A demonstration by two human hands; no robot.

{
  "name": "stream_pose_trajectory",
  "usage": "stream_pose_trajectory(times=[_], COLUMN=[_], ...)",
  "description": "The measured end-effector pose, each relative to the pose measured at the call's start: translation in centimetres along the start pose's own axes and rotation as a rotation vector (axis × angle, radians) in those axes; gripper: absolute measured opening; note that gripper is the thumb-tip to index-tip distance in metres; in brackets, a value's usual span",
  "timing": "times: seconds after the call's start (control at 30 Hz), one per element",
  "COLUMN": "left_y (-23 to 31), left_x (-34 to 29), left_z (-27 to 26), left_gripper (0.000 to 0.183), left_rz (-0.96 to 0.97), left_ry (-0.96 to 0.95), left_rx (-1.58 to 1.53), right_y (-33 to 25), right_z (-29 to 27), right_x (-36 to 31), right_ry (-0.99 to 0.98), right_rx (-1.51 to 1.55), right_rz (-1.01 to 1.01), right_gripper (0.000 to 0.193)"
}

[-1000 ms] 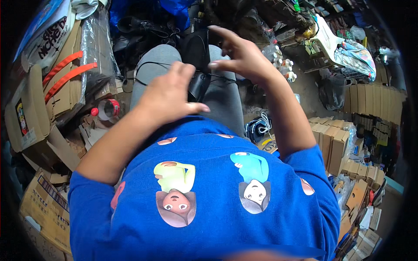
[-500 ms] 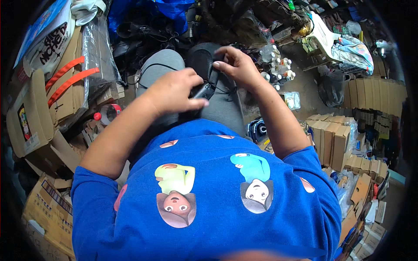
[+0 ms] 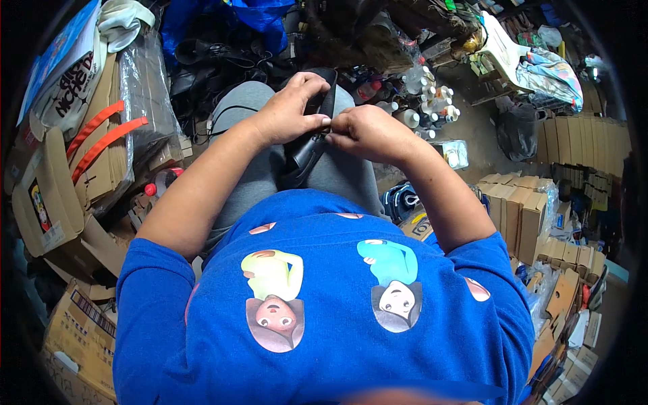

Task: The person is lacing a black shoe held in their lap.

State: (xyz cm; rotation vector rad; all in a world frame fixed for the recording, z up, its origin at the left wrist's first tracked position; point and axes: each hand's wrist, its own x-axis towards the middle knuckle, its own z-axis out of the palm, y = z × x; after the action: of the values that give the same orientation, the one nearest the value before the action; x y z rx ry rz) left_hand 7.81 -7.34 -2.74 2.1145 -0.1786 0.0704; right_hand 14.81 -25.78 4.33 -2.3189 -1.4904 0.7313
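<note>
A black shoe (image 3: 305,156), apparently a strapped one, rests across my thighs between the knees. My left hand (image 3: 291,111) is closed round its upper side, thumb reaching toward the right hand. Fingertips of my right hand (image 3: 372,133) are pinched together at the shoe's right edge, meeting the left thumb. A dark strap or edge (image 3: 329,101) rises above the pinch. What exactly the right fingertips grip is too small to make out. A thin black cord (image 3: 233,109) runs over my left knee.
Dark shoe-like items (image 3: 233,61) are heaped beyond my knees. White-capped bottles (image 3: 432,101) stand ahead to the right, near a white plastic chair (image 3: 499,47). Cardboard boxes (image 3: 513,209) are stacked at right; flattened cardboard (image 3: 111,128) and a red-capped bottle (image 3: 162,182) lie at left.
The shoe has been turned on my lap. My left hand has moved up and forward along it; my right hand has come down and in, its fingers now pinched beside the left thumb.
</note>
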Motion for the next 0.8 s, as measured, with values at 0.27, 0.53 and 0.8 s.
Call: stream_pose_trajectory(times=[0.27,0.53,0.8], left_y=[0.6,-1.2,0.9], left_x=[0.0,1.3,2.3], left_z=[0.2,-3.1,-4.9], left_gripper=[0.050,0.039,0.022], left_rz=[-0.041,-0.019,-0.040], left_ry=[-0.028,-0.238,-0.276], left_rx=[-0.074,-0.185,-0.055], right_y=[0.0,-2.1,-1.8], right_z=[0.6,-1.9,0.1], right_x=[-3.4,-5.1,-2.5], right_ry=[0.104,0.273,0.249], right_rx=[0.136,0.348,0.109], right_rz=[-0.086,0.097,0.102], right_gripper=[0.026,0.009,0.021])
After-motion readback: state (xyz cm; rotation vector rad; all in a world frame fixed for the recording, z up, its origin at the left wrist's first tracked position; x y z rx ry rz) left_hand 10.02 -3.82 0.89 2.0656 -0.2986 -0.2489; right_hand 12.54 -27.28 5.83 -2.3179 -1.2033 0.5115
